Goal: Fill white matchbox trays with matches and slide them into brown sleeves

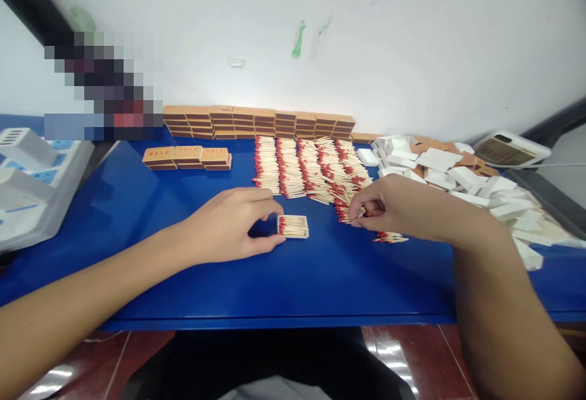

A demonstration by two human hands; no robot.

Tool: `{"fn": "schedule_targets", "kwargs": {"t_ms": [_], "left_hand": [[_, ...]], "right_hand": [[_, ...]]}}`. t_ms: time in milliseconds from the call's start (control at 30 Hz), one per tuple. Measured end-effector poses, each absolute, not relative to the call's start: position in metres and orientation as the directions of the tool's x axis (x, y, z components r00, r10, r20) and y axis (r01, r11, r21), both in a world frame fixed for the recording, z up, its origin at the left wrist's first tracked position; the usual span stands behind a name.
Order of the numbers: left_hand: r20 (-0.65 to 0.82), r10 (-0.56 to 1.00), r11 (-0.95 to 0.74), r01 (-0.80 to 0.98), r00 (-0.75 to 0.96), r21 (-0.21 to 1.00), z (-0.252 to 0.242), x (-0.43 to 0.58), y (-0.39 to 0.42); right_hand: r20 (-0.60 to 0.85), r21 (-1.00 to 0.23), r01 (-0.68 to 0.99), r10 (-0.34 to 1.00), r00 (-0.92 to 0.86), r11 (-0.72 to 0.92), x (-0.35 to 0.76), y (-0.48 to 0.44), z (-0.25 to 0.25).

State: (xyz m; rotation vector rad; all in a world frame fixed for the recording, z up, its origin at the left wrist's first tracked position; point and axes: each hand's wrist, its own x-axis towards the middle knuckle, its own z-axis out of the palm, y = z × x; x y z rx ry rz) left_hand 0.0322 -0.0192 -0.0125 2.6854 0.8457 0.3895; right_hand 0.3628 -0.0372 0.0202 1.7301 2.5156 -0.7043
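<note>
A small white matchbox tray (293,235) lies on the blue table, with a layer of matches (293,225) in it, red heads to the left. My left hand (242,223) grips the tray's left end between thumb and forefinger. Over the near end of the loose match rows, my right hand (389,207) is closed in a pinch at the red heads of some matches (343,212). How many are between its fingertips is hidden. Several rows of matches (288,168) lie behind, and a few stray matches (391,237) are just below my right hand.
Stacked closed matchboxes (256,122) line the wall, with a shorter row of matchboxes (187,157) in front at left. To the right are heaped white trays and orange sleeves (439,159), with a phone-like white object (513,148) behind. A white-and-blue plastic rack (41,186) stands at far left.
</note>
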Motion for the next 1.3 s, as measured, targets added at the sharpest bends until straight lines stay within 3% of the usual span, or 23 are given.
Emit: {"fn": "schedule_targets", "kwargs": {"t_ms": [200,467,533,700,767,1033,1300], "left_hand": [[0.162,0.59,-0.782,0.511,0.791,0.357,-0.014,0.032,-0.02],[0.158,0.585,-0.787,0.509,0.796,0.349,-0.013,0.031,-0.02],[0.164,0.583,-0.789,0.508,0.796,0.346,-0.013,0.032,-0.02],[0.177,0.581,-0.791,0.5,0.794,0.354,-0.015,0.034,-0.021],[0.189,0.581,-0.791,0.495,0.791,0.36,-0.015,0.035,-0.021],[0.199,0.586,-0.786,0.491,0.786,0.375,-0.016,0.035,-0.021],[0.197,0.587,-0.785,0.492,0.785,0.376,-0.015,0.035,-0.021]], "right_hand": [[-0.308,-0.328,0.907,0.878,-0.366,0.263,0.362,-0.037,0.023],[-0.362,-0.408,0.874,0.832,-0.421,0.265,0.361,-0.04,0.02],[-0.324,-0.45,0.843,0.826,-0.461,0.294,0.353,-0.041,0.022],[-0.032,-0.598,0.705,0.868,-0.495,0.38,0.318,-0.046,0.019],[0.018,-0.627,0.664,0.859,-0.512,0.408,0.305,-0.048,0.013],[0.044,-0.54,0.711,0.859,-0.511,0.45,0.285,-0.046,-0.002],[0.023,-0.548,0.707,0.853,-0.521,0.447,0.288,-0.047,-0.002]]}}
